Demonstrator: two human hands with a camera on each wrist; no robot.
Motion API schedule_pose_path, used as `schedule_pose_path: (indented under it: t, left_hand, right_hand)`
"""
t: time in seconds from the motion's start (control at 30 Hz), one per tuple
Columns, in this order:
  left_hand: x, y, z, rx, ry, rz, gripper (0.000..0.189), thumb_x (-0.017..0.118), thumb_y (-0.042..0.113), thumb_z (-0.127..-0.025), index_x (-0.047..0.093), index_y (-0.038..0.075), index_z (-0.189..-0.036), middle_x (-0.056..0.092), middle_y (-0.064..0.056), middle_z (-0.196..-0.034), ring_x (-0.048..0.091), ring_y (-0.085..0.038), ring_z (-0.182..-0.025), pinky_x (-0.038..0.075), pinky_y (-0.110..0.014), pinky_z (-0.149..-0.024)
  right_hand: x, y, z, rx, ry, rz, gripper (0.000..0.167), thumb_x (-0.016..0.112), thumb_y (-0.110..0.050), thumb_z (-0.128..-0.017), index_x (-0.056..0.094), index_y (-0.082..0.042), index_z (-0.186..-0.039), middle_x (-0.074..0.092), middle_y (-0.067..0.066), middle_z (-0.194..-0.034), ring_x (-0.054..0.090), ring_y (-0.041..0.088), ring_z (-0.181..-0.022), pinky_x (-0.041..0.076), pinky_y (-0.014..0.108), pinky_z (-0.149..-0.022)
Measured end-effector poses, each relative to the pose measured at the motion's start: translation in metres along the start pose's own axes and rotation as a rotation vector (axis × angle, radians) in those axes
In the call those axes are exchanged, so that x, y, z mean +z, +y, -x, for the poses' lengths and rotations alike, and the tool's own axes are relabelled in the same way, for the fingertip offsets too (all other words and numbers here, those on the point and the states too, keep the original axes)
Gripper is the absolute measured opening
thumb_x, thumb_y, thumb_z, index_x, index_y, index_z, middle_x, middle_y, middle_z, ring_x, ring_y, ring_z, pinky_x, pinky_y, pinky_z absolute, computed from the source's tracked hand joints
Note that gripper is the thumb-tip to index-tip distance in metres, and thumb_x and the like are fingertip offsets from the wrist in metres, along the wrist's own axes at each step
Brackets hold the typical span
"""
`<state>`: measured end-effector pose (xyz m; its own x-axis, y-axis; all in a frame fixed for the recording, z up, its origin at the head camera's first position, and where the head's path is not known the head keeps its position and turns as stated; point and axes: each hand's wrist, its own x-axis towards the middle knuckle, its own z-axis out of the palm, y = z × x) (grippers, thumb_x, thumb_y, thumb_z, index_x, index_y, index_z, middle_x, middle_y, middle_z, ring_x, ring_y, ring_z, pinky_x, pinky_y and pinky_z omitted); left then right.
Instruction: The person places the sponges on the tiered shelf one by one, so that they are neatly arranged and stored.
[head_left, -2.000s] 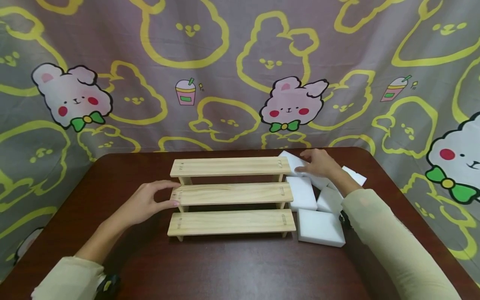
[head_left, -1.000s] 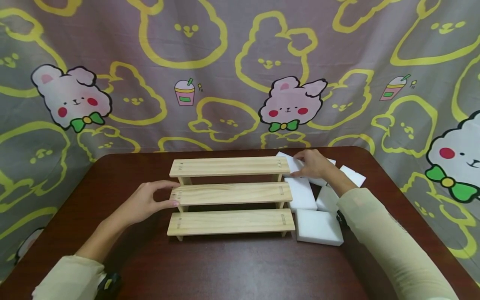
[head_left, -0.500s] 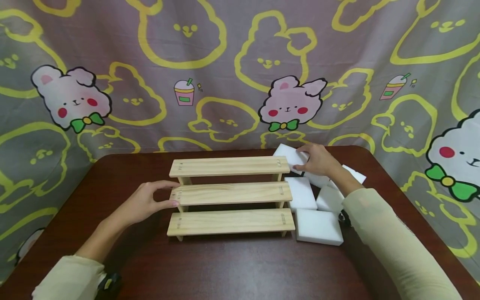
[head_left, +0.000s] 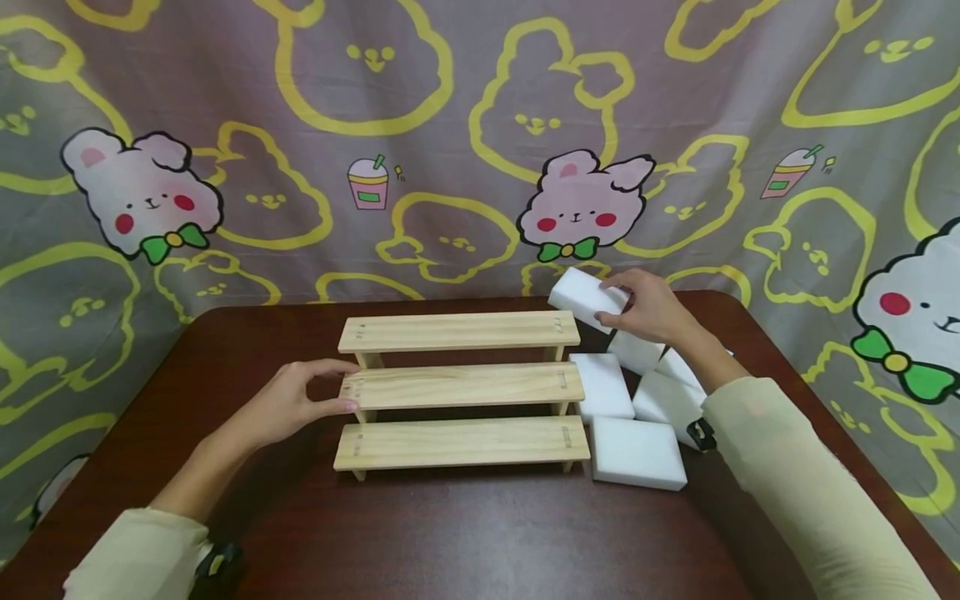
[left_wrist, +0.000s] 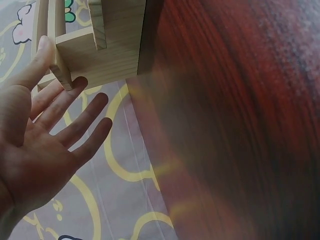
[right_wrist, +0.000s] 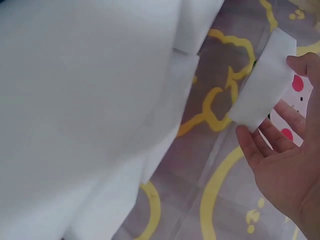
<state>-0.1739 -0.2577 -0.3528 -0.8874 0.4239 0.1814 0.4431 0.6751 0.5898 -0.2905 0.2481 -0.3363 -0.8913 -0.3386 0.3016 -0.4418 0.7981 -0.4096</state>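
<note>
A three-step wooden shelf rack [head_left: 457, 386] stands on the table. At the left end of its middle board, my left hand [head_left: 285, 404] grips the board between thumb and fingers. In the left wrist view, the thumb and a forefinger sit on either side of the board end [left_wrist: 61, 70], while the other fingers stretch out beside it. Behind the rack's right end, my right hand [head_left: 648, 310] pinches a white foam block [head_left: 579, 292], raised and tilted above the table. The right wrist view shows that block [right_wrist: 267, 80] between the thumb and fingertips.
Several white foam blocks [head_left: 639, 454] lie in a loose group right of the rack, some leaning on others. The dark red-brown table [head_left: 465, 542] reaches back to a patterned curtain [head_left: 442, 167]. Large blurred foam surfaces [right_wrist: 90, 120] fill the right wrist view's left side.
My right hand has closed on a foam block at the back of the group and lifted it up, tilting it. My left hand and the rack stay in place.
</note>
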Motion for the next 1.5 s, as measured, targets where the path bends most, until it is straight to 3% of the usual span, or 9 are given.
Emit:
schedule_pose_path:
  t: [0.4, 0.63, 1.03, 1.5]
  left_hand:
    - [-0.001, -0.001, 0.001, -0.004, -0.002, -0.002, 0.045, 0.084, 0.021, -0.090, 0.070, 0.002, -0.128, 0.074, -0.014, -0.120, 0.068, -0.033, -0.112, 0.050, -0.058, -0.092]
    - [0.000, -0.002, 0.001, -0.002, -0.005, 0.000, 0.045, 0.084, 0.021, -0.090, 0.070, 0.001, -0.128, 0.074, -0.013, -0.118, 0.068, -0.032, -0.109, 0.051, -0.057, -0.091]
    - [0.000, -0.003, 0.001, -0.004, -0.005, -0.014, 0.045, 0.083, 0.020, -0.090, 0.070, 0.000, -0.128, 0.075, -0.014, -0.115, 0.069, -0.032, -0.108, 0.051, -0.055, -0.091]
    - [-0.001, -0.001, 0.001, -0.021, -0.017, 0.013, 0.046, 0.082, 0.021, -0.091, 0.068, -0.001, -0.129, 0.074, -0.015, -0.119, 0.068, -0.033, -0.111, 0.050, -0.057, -0.092]
  right_hand:
    - [-0.015, -0.013, 0.003, 0.002, 0.028, -0.049, 0.048, 0.083, -0.018, -0.085, 0.068, 0.005, -0.124, 0.064, 0.027, -0.127, 0.065, 0.043, -0.100, 0.051, 0.053, -0.085]
    - [-0.022, -0.025, 0.002, -0.025, 0.047, -0.057, 0.048, 0.084, -0.021, -0.085, 0.069, 0.003, -0.124, 0.067, 0.023, -0.117, 0.068, 0.037, -0.087, 0.050, 0.043, -0.075]
    - [-0.026, -0.045, -0.001, -0.098, 0.108, -0.084, 0.043, 0.085, -0.018, -0.081, 0.072, 0.000, -0.119, 0.068, 0.018, -0.115, 0.067, 0.035, -0.089, 0.051, 0.043, -0.078]
    - [-0.024, -0.074, -0.001, -0.145, 0.072, -0.232, 0.041, 0.086, -0.008, -0.079, 0.072, 0.005, -0.116, 0.067, 0.021, -0.116, 0.059, 0.034, -0.105, 0.054, 0.053, -0.096]
